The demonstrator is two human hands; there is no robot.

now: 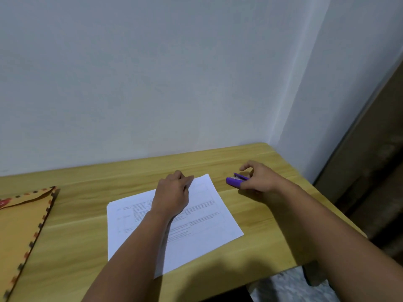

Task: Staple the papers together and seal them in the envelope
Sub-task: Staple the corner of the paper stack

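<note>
A stack of white printed papers (202, 227) lies in the middle of the wooden table (82, 214). My left hand (173, 194) rests palm down on the far part of the stack, fingers near its far edge. A small purple stapler (234, 181) lies on the table just right of the papers. My right hand (260, 178) is at the stapler, fingers curled around its right end and touching it. A brown envelope (19, 232) with a striped border and a red seal lies at the table's left edge, partly cut off by the frame.
A plain white wall (152, 83) rises directly behind the table. The table's right edge (340, 214) drops off beside a dark doorway, and its front edge shows patterned floor below at the bottom right.
</note>
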